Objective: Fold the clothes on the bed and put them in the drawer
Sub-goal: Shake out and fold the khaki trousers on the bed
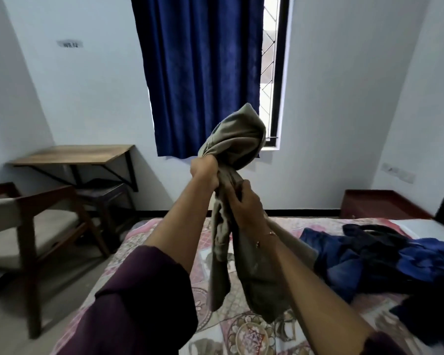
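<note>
Both hands hold a bunched grey-olive garment (237, 142) up in the air over the bed (244, 329). My left hand (204, 172) grips it high, where the cloth balloons above the fist. Just below and to the right, my right hand (242, 201) grips the twisted part. The garment's loose ends hang down between my forearms toward the patterned bedspread. A heap of blue and dark clothes (385, 260) lies on the right side of the bed.
A wooden armchair (36, 226) stands left of the bed, with a wall-mounted wooden desk (75, 153) behind it. A blue curtain (203, 73) covers the window ahead. A dark red low wooden unit (379, 203) sits by the right wall.
</note>
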